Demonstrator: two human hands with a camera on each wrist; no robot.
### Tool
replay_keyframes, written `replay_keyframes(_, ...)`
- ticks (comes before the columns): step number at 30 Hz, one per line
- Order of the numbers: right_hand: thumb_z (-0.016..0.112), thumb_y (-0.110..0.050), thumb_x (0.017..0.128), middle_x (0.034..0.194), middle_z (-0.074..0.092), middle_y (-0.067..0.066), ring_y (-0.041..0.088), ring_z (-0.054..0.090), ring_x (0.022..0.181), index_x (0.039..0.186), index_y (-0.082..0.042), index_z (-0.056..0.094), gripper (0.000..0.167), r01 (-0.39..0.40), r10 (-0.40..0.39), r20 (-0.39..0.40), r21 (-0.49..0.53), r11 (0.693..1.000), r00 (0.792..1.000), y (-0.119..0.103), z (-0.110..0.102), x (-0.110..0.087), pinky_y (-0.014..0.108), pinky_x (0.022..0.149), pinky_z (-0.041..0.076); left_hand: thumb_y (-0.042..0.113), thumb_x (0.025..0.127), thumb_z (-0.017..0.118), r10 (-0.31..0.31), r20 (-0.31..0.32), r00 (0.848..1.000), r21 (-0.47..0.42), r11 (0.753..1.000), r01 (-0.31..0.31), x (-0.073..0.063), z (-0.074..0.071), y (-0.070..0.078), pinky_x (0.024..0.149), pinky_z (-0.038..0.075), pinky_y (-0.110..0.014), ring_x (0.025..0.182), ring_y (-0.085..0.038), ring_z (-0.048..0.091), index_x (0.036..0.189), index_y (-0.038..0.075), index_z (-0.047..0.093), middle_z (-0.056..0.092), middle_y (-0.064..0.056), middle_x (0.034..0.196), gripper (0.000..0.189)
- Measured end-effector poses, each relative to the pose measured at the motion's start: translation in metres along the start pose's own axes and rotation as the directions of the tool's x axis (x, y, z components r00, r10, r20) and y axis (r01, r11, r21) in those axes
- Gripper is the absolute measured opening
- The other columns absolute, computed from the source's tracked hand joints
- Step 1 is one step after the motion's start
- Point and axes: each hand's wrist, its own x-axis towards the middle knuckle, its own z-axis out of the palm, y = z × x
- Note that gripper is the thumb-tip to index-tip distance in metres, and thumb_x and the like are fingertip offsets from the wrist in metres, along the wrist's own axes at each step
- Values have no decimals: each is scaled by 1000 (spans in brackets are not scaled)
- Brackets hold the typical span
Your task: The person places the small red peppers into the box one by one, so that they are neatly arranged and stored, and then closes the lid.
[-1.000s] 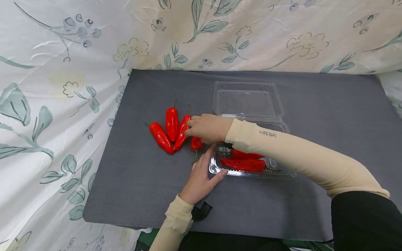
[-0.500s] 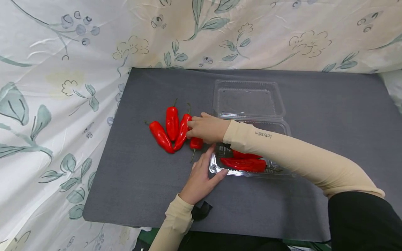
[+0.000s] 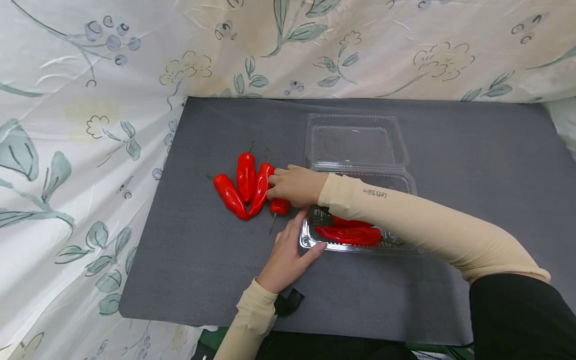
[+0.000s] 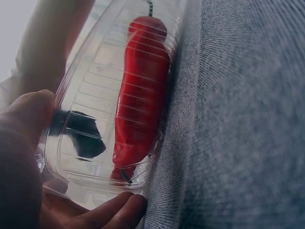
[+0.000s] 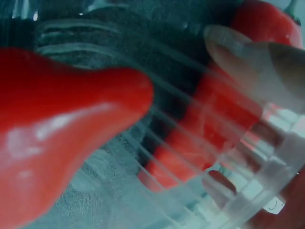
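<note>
My right hand (image 3: 297, 186) reaches across to the left of the clear plastic container (image 3: 360, 249) and grips a red pepper (image 3: 280, 206), whose green stem points toward me. In the right wrist view the thumb (image 5: 233, 52) lies over that pepper (image 5: 209, 124), seen through the ribbed plastic. My left hand (image 3: 283, 260) holds the container's near left corner, thumb on the front side and fingers along the left side. Inside lie at least two red peppers, one (image 3: 348, 236) along the near wall; the right forearm hides part of the inside.
Three more red peppers (image 3: 246, 177) fan out on the grey table (image 3: 189, 270) to the left of my right hand. The container's hinged lid (image 3: 355, 141) lies folded back behind it. Floral cloth (image 3: 135, 65) hangs along the table's far and left edges.
The gripped pepper has turned a little, its stem end swinging left. My right hand has shifted only slightly, while the left hand and container have stayed put.
</note>
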Motion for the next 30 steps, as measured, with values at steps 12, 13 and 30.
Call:
replay_keyframes(12,72,-11,81,116,61,6,23,52,108,123,-21,63,44,-9,10,-22,39,999,1000,4,-18,-9,39,85,48,46,87,63,14,-5,1000,-1,1000,-14,2,0,0,105,28,-52,132,-15,37,152,31,17,36,1,149,82)
replay_keyframes(13,73,-12,81,115,61,6,23,52,108,123,-21,63,44,-5,6,-33,44,999,999,4,-21,-11,38,85,48,47,87,62,13,-4,1000,1,1000,-13,2,0,0,105,28,-52,132,-14,37,152,31,17,36,1,149,81)
replay_keyframes(30,79,-23,79,109,62,2,18,55,99,124,-22,64,48,-15,57,-241,170,985,969,16,-87,-68,31,83,50,47,85,64,-12,-2,1000,-26,1000,12,2,0,4,105,29,-52,133,-16,36,152,30,18,32,2,152,83)
